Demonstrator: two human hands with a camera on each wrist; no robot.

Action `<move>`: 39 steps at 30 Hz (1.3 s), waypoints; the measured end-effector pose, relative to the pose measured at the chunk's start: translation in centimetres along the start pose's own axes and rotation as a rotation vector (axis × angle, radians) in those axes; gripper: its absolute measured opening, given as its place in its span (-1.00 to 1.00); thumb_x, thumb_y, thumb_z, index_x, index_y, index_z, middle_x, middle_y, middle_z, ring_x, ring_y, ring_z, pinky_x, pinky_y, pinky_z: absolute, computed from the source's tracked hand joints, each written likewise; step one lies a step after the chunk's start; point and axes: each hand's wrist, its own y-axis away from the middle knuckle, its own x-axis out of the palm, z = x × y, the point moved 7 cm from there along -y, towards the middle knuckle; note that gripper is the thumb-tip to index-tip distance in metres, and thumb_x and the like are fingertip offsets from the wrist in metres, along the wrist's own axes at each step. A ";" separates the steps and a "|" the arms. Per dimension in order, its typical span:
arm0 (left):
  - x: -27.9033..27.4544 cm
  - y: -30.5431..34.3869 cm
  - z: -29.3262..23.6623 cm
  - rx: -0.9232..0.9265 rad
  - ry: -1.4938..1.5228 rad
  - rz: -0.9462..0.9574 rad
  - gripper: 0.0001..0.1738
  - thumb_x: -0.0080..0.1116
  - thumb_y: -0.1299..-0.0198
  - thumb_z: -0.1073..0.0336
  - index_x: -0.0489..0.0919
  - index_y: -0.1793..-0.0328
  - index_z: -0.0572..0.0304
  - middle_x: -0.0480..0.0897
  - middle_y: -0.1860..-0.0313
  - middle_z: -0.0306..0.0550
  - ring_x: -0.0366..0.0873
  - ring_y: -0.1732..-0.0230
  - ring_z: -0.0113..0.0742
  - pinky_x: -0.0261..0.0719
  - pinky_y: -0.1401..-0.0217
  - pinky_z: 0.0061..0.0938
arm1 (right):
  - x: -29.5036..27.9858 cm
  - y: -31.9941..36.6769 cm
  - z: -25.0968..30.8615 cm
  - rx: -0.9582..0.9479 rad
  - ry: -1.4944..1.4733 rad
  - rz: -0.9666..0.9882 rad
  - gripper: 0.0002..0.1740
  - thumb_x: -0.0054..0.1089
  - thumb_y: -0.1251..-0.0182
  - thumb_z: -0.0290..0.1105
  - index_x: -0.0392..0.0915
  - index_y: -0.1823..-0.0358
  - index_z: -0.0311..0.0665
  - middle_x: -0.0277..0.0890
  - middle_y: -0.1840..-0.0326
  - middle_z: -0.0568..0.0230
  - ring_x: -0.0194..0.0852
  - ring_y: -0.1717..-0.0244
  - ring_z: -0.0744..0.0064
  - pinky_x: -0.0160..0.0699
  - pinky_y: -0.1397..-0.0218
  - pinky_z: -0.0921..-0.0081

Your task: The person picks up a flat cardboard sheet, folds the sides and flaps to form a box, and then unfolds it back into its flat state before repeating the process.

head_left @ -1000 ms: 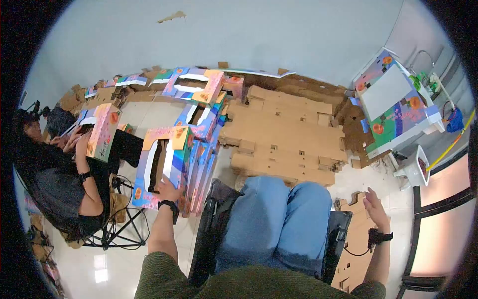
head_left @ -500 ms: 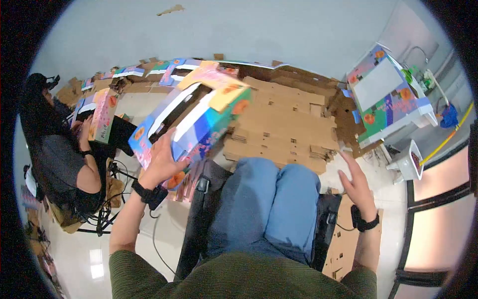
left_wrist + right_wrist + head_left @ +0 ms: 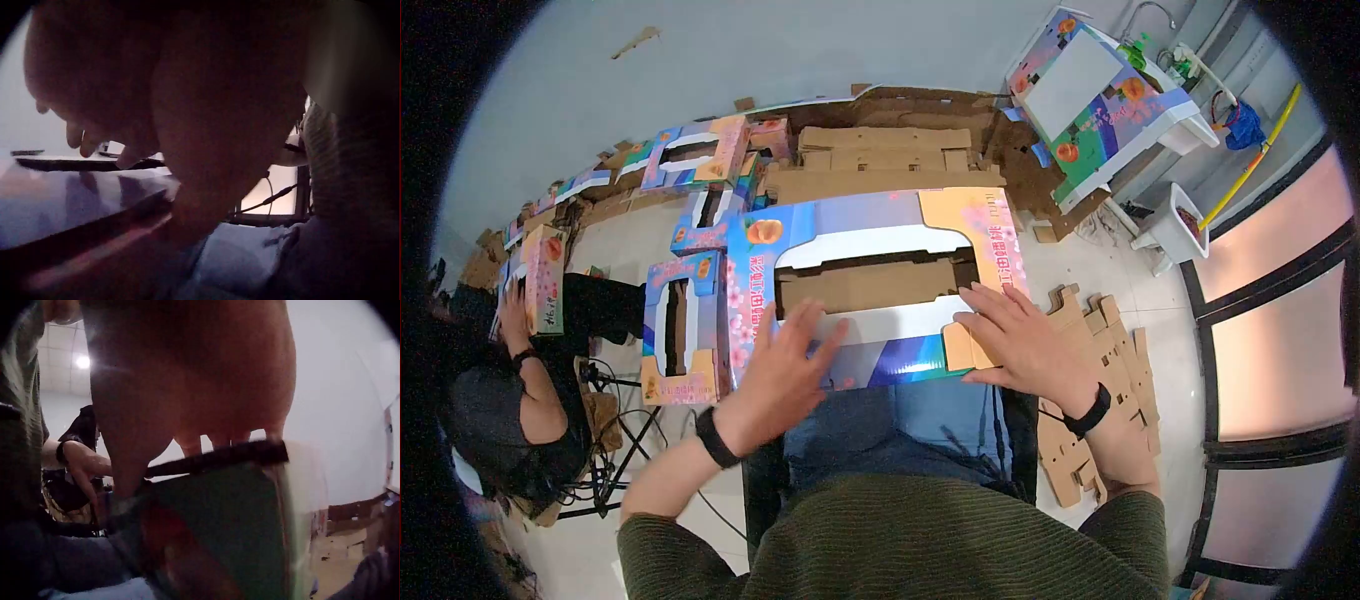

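Observation:
A colourful printed cardboard box (image 3: 855,218) with a wide cut-out window lies across my lap in the head view. My left hand (image 3: 775,385) is over its near left part, fingers spread and reaching towards the window; the left wrist view shows the fingertips hanging just over the box's top. At the near right corner, my right hand (image 3: 1025,345) rests on the top panel with its fingers laid across the tan flap (image 3: 965,348). In the right wrist view its thumb points down by the box's green side (image 3: 244,519), and the fingertips are hidden behind the top edge.
More printed boxes (image 3: 685,388) stand stacked on my left. Beyond them sits another person (image 3: 495,425) with a box. Flat brown cardboard (image 3: 880,150) lies ahead and more (image 3: 1100,395) on the right floor. A large printed box (image 3: 1080,110) stands at the back right by a white basin (image 3: 1175,225).
My left hand has lifted the box off the left stack and brought it onto my lap. It has let go, while my right hand has come in from the right onto the box.

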 end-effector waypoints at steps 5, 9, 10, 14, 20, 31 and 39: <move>0.2 -2.1 -5.3 -0.104 0.027 -0.010 0.10 0.56 0.00 -0.05 0.27 -0.66 0.06 0.15 -0.65 0.31 0.04 -0.70 0.20 -0.01 -0.66 0.28 | -0.3 -0.9 0.9 -0.028 -0.101 -0.070 -0.22 0.55 -0.11 -0.02 0.43 -0.30 -0.19 0.32 -0.52 0.03 0.18 -0.60 0.00 0.00 -0.69 -0.13; 2.7 -4.3 -5.6 -0.160 0.116 -0.142 0.18 0.61 0.13 -0.08 0.29 -0.65 0.04 0.20 -0.61 0.29 0.11 -0.67 0.16 0.06 -0.65 0.24 | -0.5 -0.7 1.3 -0.037 -0.198 -0.090 -0.26 0.55 -0.10 -0.07 0.39 -0.24 -0.16 0.41 -0.45 0.07 0.26 -0.56 -0.03 -0.04 -0.70 -0.14; 3.0 -4.2 -5.7 -0.150 0.123 -0.155 0.18 0.62 0.14 -0.08 0.30 -0.65 0.03 0.22 -0.59 0.28 0.14 -0.65 0.16 0.09 -0.64 0.21 | -0.9 -0.3 1.2 -0.027 -0.258 -0.148 -0.29 0.53 -0.11 -0.12 0.38 -0.22 -0.17 0.41 -0.44 0.06 0.29 -0.55 -0.03 -0.02 -0.70 -0.12; 2.6 -4.7 -6.1 -0.155 0.129 -0.194 0.17 0.62 0.16 -0.06 0.33 -0.63 0.07 0.27 -0.53 0.29 0.23 -0.58 0.17 0.20 -0.60 0.13 | -3.7 3.5 -2.9 0.114 -0.819 -0.491 -0.41 0.44 -0.13 -0.29 0.34 -0.16 -0.16 0.46 -0.41 0.03 0.35 -0.52 0.04 0.11 -0.67 -0.02; 2.0 -5.4 -7.2 -0.121 0.156 -0.324 0.09 0.60 0.12 0.00 0.39 -0.58 0.16 0.28 -0.52 0.39 0.22 -0.59 0.22 0.16 -0.62 0.16 | -4.5 12.3 -10.4 0.567 -0.687 -0.979 -0.47 -0.01 -0.63 -0.23 0.23 -0.52 -0.24 0.31 -0.56 0.00 0.26 -0.56 0.16 0.18 -0.61 0.25; 0.7 -2.9 -8.4 -0.050 0.009 -0.149 -0.08 0.53 0.02 -0.02 0.46 -0.50 0.09 0.32 -0.61 0.06 0.27 -0.61 -0.03 0.15 -0.63 0.16 | -2.5 -0.6 7.2 0.044 0.336 -0.320 -0.50 0.28 -0.37 -0.18 0.58 -0.29 -0.20 0.47 -0.46 0.17 0.33 -0.55 0.22 0.19 -0.64 0.12; -2.0 1.0 -2.5 -0.045 -0.034 -0.093 -0.18 0.52 0.02 -0.07 0.53 -0.37 0.09 0.50 -0.27 0.06 0.43 -0.37 0.03 0.29 -0.55 0.03 | 0.6 -3.4 6.8 0.089 0.202 -0.167 -0.04 0.44 -0.12 0.20 0.41 -0.40 -0.33 0.36 -0.43 -0.32 0.25 -0.54 -0.17 0.09 -0.66 0.05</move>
